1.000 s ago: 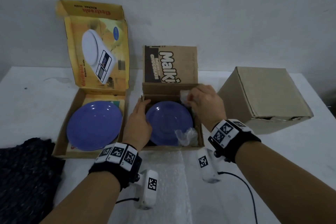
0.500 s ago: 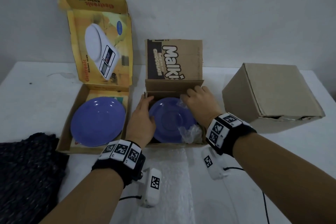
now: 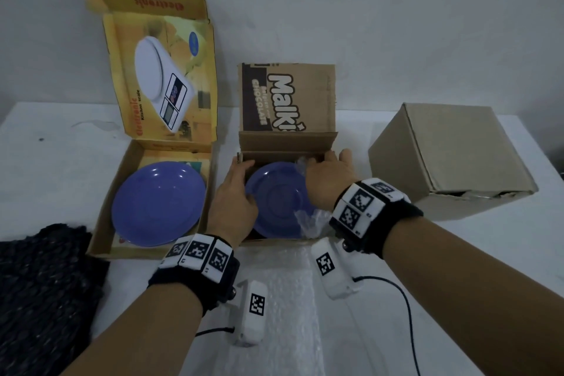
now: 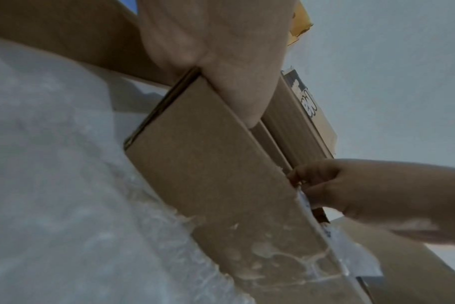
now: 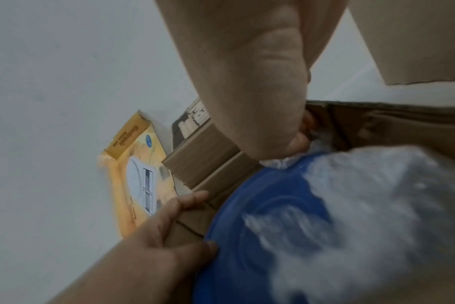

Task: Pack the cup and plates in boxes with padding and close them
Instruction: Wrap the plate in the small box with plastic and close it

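- Two blue plates are seen, each lying in its own open box on the white bench (image 3: 396,299); no cup is in view, so whether it sits in the closed box cannot be told.
- At the far left, a dark knitted cloth (image 3: 39,284) lies on the bench, untouched.
- Next, the larger plate (image 3: 158,203) rests flat in the yellow scale box (image 3: 105,210), whose lid is stood up; no padding is seen over it.
- The left hand (image 3: 233,201) is laid over the left wall of the brown chocolate box (image 3: 287,143), thumb inside by the plate rim and fingers outside, gripping that wall to steady it.
- The smaller plate (image 3: 279,198) lies in this middle box with bubble wrap (image 3: 311,220) bunched at its near right edge.
- The right hand (image 3: 331,177) is reached into the far right corner, its fingertips pressing wrap down beside the plate; whether the wrap is pinched cannot be told.
- For this step, the wrap is best pushed evenly into the gap between rim and wall while the box is held firm, so the plate is not tilted and the lid can be folded flat.
- A loose sheet of wrap (image 3: 283,299) lies near, between the forearms.
- At the right, a plain cardboard box (image 3: 451,156) stands closed, apart from the hands.
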The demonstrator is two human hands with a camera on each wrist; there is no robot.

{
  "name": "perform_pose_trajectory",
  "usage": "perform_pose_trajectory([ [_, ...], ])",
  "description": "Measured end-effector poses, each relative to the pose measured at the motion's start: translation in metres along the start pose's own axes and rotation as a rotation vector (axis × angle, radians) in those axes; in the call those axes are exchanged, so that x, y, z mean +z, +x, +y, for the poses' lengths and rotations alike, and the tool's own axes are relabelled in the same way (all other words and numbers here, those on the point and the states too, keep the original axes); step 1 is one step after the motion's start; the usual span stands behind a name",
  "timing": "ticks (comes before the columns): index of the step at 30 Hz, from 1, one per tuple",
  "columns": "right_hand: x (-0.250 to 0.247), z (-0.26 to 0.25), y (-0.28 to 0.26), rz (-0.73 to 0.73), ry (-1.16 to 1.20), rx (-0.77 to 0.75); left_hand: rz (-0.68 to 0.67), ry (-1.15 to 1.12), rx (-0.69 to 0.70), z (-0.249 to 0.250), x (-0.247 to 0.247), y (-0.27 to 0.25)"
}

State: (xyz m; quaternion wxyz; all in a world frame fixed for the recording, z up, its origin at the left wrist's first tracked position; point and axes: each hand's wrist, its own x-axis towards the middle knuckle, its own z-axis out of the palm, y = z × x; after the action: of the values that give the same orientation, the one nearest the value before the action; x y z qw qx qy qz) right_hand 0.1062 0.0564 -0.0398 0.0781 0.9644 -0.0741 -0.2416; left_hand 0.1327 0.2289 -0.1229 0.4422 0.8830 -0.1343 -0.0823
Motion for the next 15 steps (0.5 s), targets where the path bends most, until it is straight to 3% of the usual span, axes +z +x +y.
perform_pose_trajectory([
  [4, 0.005, -0.002, -0.002, 0.034, -0.077, -0.033, -0.002, 0.011, -0.012, 0.001, 0.001, 0.000],
  [8, 0.008, 0.013, -0.004, 0.146, 0.081, -0.091, -0.004, 0.037, -0.001, 0.006, -0.004, -0.004],
  [10, 0.013, 0.015, -0.016, 0.285, 0.215, -0.119, 0.022, 0.002, 0.018, 0.006, -0.010, -0.007],
  [13, 0.025, 0.000, -0.050, 0.540, 0.513, -0.352, -0.032, -0.073, -0.034, 0.002, -0.023, -0.010],
  [15, 0.040, -0.017, -0.079, 0.460, 0.626, -0.563, -0.102, -0.104, -0.072, -0.002, -0.030, -0.012],
])
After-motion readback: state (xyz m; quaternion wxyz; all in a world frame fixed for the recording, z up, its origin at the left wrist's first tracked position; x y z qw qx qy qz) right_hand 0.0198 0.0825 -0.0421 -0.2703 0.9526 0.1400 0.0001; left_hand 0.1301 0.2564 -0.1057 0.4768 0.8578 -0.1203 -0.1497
